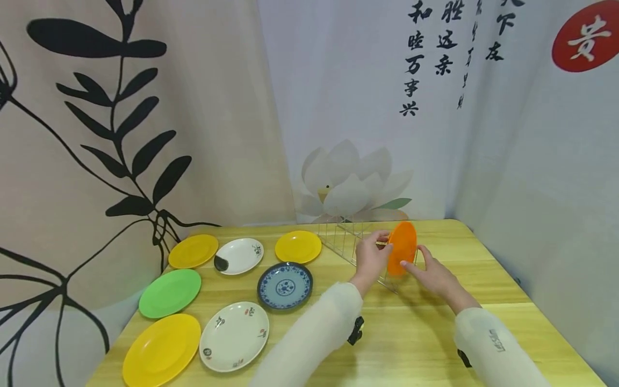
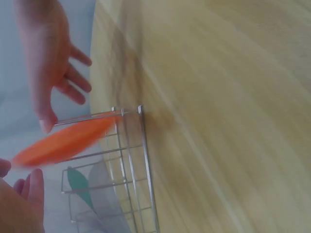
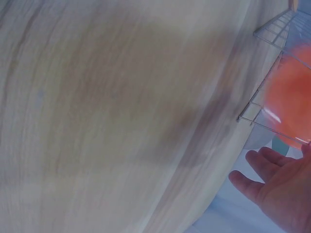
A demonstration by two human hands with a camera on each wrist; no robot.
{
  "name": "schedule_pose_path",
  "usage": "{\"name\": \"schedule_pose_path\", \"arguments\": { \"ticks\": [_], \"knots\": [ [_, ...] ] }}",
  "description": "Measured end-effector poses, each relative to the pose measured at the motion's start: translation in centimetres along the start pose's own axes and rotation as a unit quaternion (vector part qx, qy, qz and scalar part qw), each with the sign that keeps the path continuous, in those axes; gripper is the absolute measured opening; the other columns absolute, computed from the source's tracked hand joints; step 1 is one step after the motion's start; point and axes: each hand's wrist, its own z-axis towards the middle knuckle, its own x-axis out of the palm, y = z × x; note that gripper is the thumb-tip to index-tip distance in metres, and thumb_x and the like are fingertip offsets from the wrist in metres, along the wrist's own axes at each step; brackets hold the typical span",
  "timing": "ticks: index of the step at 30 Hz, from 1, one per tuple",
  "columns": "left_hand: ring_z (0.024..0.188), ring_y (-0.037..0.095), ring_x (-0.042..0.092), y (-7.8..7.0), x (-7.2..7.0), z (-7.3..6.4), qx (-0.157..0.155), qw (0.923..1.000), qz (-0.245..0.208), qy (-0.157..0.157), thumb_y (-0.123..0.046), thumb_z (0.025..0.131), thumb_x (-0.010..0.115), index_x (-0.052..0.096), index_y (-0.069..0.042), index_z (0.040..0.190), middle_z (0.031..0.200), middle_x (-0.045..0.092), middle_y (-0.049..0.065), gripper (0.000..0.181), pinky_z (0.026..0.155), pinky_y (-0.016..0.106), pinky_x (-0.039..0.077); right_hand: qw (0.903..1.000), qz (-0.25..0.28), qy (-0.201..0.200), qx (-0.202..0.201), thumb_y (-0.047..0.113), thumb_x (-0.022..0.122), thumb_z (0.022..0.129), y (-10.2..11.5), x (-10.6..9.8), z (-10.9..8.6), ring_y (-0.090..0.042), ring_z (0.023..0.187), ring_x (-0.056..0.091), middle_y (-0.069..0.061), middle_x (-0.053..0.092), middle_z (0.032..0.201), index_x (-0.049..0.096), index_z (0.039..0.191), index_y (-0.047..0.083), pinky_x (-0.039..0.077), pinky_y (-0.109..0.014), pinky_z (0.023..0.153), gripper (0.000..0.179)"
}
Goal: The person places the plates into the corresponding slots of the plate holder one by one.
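An orange plate [image 1: 403, 248] stands nearly on edge at the front end of a wire rack [image 1: 338, 241]. My left hand [image 1: 371, 257] pinches the plate's left rim, its thumb and fingers at the edge in the left wrist view. On the other side is my right hand [image 1: 437, 277], its fingers spread and its thumb close to the plate's lower right edge. Blur hides whether that thumb touches. From the right wrist, the orange plate [image 3: 291, 99] overlaps the rack's wires, and the right hand [image 3: 284, 189] has extended fingers.
Left of the rack lie yellow plates [image 1: 298, 246], a green plate [image 1: 170, 293], a blue patterned plate [image 1: 285, 286] and white plates [image 1: 234, 337] on the wooden table [image 1: 401, 344]. A printed curtain [image 1: 338, 107] hangs behind the table's far edge.
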Motion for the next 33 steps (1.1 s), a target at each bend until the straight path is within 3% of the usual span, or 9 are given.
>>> {"name": "schedule_pose_path", "arguments": {
  "ticks": [7,12,18,27,33],
  "knots": [
    [0.088,0.012,0.066,0.8,-0.8,-0.1,-0.014,0.9996,0.024,-0.007,-0.004,0.090,0.071,0.071,-0.012,0.116,0.105,0.069,0.002,0.027,0.074,0.022,0.056,0.9999,-0.002,0.004,0.013,0.072,0.038,0.094,0.0,-0.2,0.0,-0.058,0.129,0.038,-0.038,0.027,0.150,0.000,0.157,0.000,0.036,-0.071,0.098,0.103],
    [0.090,0.016,0.067,1.3,-1.9,0.4,-0.018,0.9994,0.026,-0.014,-0.006,0.090,0.071,0.070,-0.010,0.117,0.109,0.069,0.008,0.028,0.075,0.025,0.057,0.9998,-0.002,0.008,0.017,0.071,0.037,0.095,-0.4,-0.6,-0.3,-0.060,0.129,0.036,-0.039,0.025,0.150,-0.001,0.157,0.001,0.035,-0.073,0.097,0.101],
    [0.090,0.017,0.068,2.0,-3.6,1.1,-0.022,0.9985,0.042,-0.028,-0.009,0.089,0.072,0.070,-0.011,0.118,0.107,0.069,0.004,0.029,0.075,0.026,0.057,0.9998,0.002,0.014,0.015,0.071,0.037,0.096,-0.6,-0.4,-0.5,-0.060,0.128,0.037,-0.040,0.026,0.150,-0.003,0.157,0.002,0.037,-0.074,0.094,0.100],
    [0.092,0.025,0.068,3.0,-8.1,2.2,-0.048,0.9968,0.045,-0.045,-0.010,0.089,0.073,0.067,-0.007,0.123,0.109,0.068,0.013,0.034,0.075,0.032,0.058,0.9998,0.004,0.014,0.013,0.070,0.038,0.096,-0.2,-0.2,-0.3,-0.060,0.128,0.037,-0.039,0.026,0.150,-0.002,0.157,0.003,0.036,-0.074,0.094,0.099],
    [0.094,0.028,0.067,4.1,-11.6,3.0,-0.069,0.9947,0.048,-0.060,-0.011,0.089,0.073,0.066,-0.006,0.124,0.106,0.068,0.011,0.036,0.079,0.036,0.058,0.9999,0.006,0.012,0.008,0.070,0.038,0.096,0.0,0.0,-0.1,-0.060,0.127,0.038,-0.039,0.026,0.150,-0.002,0.158,0.004,0.037,-0.073,0.095,0.099]
  ]
}}
